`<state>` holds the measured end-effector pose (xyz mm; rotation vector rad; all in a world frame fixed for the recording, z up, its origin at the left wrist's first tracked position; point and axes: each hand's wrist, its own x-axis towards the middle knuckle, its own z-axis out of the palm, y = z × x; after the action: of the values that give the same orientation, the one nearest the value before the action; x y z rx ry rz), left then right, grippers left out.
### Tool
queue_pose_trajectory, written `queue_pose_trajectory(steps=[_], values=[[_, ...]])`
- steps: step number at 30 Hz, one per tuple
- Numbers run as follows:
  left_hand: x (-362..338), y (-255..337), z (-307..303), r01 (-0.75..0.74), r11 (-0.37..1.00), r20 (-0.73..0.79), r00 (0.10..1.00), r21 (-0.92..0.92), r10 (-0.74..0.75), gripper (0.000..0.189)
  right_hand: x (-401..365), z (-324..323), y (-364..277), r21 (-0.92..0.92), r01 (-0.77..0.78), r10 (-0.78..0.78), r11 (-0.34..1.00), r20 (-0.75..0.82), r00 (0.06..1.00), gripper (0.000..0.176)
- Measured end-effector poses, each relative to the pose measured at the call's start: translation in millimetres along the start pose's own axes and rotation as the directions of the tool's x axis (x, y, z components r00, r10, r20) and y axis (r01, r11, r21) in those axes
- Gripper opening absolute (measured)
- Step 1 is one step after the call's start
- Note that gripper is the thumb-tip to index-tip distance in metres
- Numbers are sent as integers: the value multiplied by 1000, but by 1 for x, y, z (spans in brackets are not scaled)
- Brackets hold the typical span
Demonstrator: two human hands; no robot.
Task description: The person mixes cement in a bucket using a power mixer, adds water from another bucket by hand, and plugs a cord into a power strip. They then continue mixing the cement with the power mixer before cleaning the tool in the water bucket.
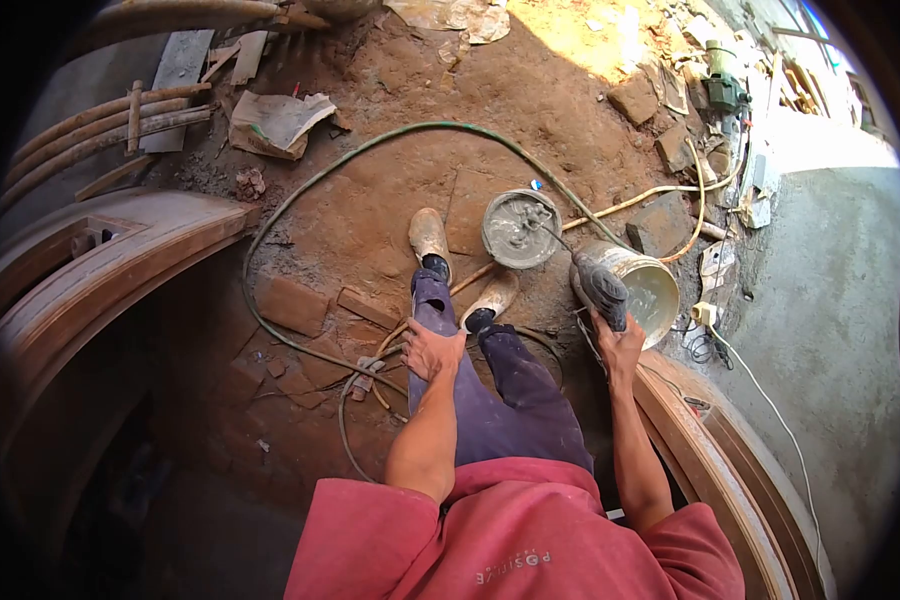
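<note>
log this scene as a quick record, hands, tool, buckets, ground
right hand: gripping a handheld power tool
left hand: resting on the left trouser leg
tool rod: reaching into grey mix
mix container: round bucket
other container: pale bucket beside it, contents unclear
ground: reddish dirt, green hose looping across

Building site around us, bricks are lying on bare earth, grey mortar is sitting in a bucket

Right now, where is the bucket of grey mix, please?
In the head view, the mix bucket stands just right of centre, left of the other bucket.
</note>
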<state>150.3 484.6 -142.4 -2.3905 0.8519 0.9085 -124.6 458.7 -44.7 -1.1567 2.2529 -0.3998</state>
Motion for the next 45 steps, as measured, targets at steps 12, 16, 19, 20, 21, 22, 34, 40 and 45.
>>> queue_pose_trajectory(steps=[12, 16, 19, 20, 21, 22, 34, 40, 45], values=[[2, -4, 6, -3, 1000, 5, 1000, 12, 3, 106, 68, 69, 8, -140, 56, -42, 989, 102, 994, 30], [2, -3, 3, -5, 1000, -3, 1000, 9, 5, 106, 29, 24, 2, -129, 71, -63, 989, 66, 996, 28], [4, 1, -3, -1, 1000, 9, 1000, -18, 1, 108, 8, -3, 0, -104, 87, -83, 991, 47, 995, 28], [4, 3, -5, 3, 1000, 27, 1000, -17, -2, 108, 6, -5, 0, -112, 120, -119, 986, 20, 993, 28], [4, 2, -7, 5, 1000, 47, 999, -10, -4, 108, 7, 0, 2, -110, 116, -114, 987, 21, 993, 28], [5, 1, -6, 4, 1000, 46, 999, -6, -4, 108, 12, 9, 8, -119, 98, -95, 988, 29, 995, 29], [6, -2, -6, -17, 1000, 54, 998, 11, 16, 110, 41, 47, 24, -136, 28, -12, 990, 117, 993, 31], [7, -1, -4, -14, 1000, 54, 998, 11, 13, 109, -4, -11, 12, -78, 141, -138, 987, 43, 989, 26], [4, -6, 3, -30, 999, 16, 999, 17, 30, 108, 18, 20, 48, -158, 177, -157, 971, 130, 979, 26]])
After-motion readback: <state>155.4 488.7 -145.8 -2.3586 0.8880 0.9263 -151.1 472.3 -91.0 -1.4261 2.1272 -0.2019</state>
